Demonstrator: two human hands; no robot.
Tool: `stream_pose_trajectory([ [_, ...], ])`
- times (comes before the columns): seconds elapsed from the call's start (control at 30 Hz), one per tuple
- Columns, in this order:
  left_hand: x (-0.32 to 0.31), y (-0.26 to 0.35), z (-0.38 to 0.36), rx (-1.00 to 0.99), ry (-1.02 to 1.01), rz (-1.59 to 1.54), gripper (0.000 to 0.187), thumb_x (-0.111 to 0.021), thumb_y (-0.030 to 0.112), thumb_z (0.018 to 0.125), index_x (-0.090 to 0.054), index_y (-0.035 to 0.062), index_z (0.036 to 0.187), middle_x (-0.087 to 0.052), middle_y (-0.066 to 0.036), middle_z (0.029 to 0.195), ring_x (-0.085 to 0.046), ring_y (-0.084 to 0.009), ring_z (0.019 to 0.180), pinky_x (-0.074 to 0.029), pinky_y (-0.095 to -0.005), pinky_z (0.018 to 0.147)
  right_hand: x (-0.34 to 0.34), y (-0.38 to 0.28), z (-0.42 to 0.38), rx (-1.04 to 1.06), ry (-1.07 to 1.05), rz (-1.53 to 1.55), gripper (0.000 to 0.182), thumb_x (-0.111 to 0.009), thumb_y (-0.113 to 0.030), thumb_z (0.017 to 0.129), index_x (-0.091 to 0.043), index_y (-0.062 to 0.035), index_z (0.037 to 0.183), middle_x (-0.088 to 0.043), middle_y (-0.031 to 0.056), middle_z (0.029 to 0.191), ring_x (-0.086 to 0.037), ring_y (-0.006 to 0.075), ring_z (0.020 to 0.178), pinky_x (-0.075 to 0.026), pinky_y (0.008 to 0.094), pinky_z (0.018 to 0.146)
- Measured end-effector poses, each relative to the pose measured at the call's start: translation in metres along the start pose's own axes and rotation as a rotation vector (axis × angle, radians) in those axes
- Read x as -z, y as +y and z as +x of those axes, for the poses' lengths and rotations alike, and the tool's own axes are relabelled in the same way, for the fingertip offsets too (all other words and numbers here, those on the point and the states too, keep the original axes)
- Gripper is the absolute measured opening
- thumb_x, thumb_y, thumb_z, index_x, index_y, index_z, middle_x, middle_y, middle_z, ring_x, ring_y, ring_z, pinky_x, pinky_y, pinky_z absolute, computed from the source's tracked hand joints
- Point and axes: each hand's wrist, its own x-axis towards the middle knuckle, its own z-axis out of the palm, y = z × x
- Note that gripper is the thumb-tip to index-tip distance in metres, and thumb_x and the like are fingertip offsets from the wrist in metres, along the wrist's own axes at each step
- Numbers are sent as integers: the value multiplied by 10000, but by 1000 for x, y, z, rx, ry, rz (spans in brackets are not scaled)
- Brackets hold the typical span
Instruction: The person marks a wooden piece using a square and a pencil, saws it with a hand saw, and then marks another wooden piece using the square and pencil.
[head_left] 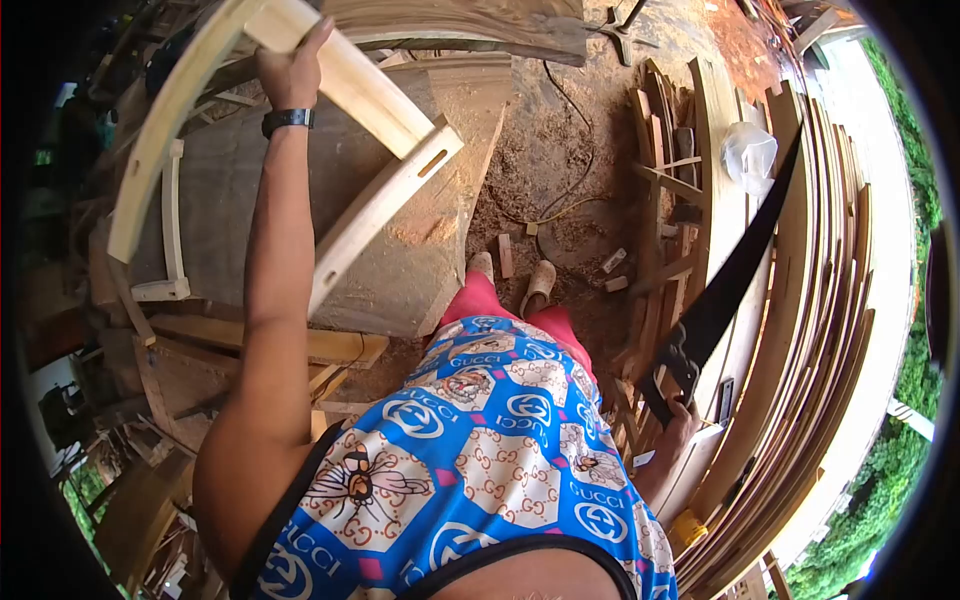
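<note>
My left hand (290, 78), with a dark watch (288, 120) on its wrist, is closed over the top board of a pale wooden frame (372, 100). Two long legs run down from that board; slots are cut in the right one. Below the frame lies a broad wooden panel (400, 240) strewn with sawdust. On my other side, my right hand (680, 428) grips the dark handle of a handsaw (735, 285). Its blade points up and away, passing in front of the stacked boards at the right.
Long planks (800, 330) are stacked along the right side, with a clear plastic bag (750, 156) on them. Wood offcuts (505, 255) and a cable (585, 160) lie on the sawdust-covered ground (520, 130) near my feet. A yellow tool (688, 527) rests at the lower right.
</note>
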Motion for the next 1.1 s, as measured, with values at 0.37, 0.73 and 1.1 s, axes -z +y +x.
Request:
stream_pose_trajectory([
  [0.37, -30, 104, -80, -254, -69, -15, 526, -897, 376, 831, -713, -63, 1055, -767, -159, 962, -745, -268, 851, -596, -402, 766, -150, -138, -13, 325, -601, 44, 416, -663, -74, 948, -598, 52, 1339, -734, 146, 1157, -684, 168, 1003, -528, 301, 928],
  [0.73, -40, -2, -147, 223, -553, 555, 699, -567, 694, 964, -755, 54, 1172, -753, -212, 1140, -716, -396, 1070, -565, -467, 902, -211, -169, -80, 326, -1168, 274, 1333, -984, -576, 566, -330, -15, 1584, -606, 117, 1242, -573, 111, 846, -432, 229, 648],
  [1.1, -74, -97, -122, 509, -720, 896, 769, -797, 630, 745, -717, 72, 1268, -712, -227, 1271, -654, -395, 1222, -439, -507, 1113, -277, -157, -100, 672, -646, 5, 408, -719, -111, 873, -658, -16, 1265, -619, 87, 1056, -600, 214, 920, -488, 335, 838],
])
